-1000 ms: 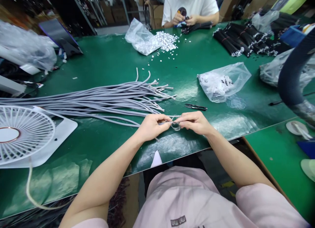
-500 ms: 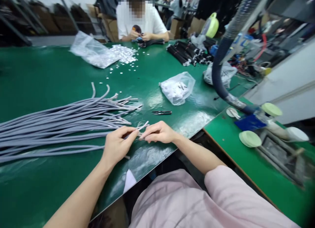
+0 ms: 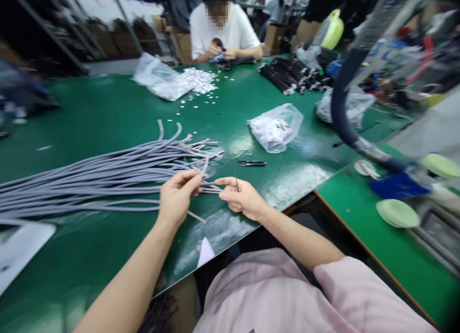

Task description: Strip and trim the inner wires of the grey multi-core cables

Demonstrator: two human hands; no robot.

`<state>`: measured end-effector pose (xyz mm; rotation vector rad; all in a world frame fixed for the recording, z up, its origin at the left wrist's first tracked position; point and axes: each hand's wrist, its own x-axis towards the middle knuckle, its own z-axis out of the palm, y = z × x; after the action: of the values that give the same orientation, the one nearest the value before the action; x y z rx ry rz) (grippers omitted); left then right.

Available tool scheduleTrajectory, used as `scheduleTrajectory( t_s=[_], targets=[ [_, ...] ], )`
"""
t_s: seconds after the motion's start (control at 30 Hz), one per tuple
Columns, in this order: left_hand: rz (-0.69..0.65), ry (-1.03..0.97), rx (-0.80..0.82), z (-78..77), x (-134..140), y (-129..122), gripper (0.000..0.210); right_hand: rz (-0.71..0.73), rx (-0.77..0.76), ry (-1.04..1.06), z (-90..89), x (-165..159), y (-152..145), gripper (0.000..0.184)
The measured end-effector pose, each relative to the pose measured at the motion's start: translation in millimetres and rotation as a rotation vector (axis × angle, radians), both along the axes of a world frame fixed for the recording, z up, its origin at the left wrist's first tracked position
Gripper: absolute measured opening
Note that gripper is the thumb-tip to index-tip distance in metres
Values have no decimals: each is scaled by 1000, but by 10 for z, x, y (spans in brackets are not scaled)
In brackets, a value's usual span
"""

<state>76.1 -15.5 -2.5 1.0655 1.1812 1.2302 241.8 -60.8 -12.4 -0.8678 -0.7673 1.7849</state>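
Note:
Many grey sheathed cables lie side by side on the green table, their pale stripped ends pointing right. My left hand is closed, its thumb and fingers pinching one grey cable whose pale end sticks up past the fingertips. Just right of it, my right hand has the index finger stretched toward the cable ends and the other fingers curled. A thin dark rod-like thing stands up from between its fingers; its kind is too small to make out. Black thread snips lie on the table beyond the right hand.
A clear bag of white parts lies ahead. Farther back are a pile of small white pieces, black cable bundles and a co-worker in a white shirt. A dark flexible hose hangs at right, above a lower green bench.
My right hand has drawn apart from the cable end at my left fingertips, its index finger now extended and a thin dark thing showing. The camera view has swung left.

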Motion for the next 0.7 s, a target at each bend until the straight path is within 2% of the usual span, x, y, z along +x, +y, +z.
scheduleTrajectory(
  t_s=[0.17,0.33,0.53,0.7],
  targets=[
    [-22,-62,25,6,-52,16,24,13,33,-40,79,-307,97,58],
    [-35,-121,40,7,-54,-11,24,-100,97,-35,146,-515,223,45],
    [-51,-129,58,9,-43,-22,23,-219,117,-28,108,-544,300,33],
    [-53,-208,38,-3,-65,-3,19,-227,103,-2,81,-510,303,30]
  ],
)
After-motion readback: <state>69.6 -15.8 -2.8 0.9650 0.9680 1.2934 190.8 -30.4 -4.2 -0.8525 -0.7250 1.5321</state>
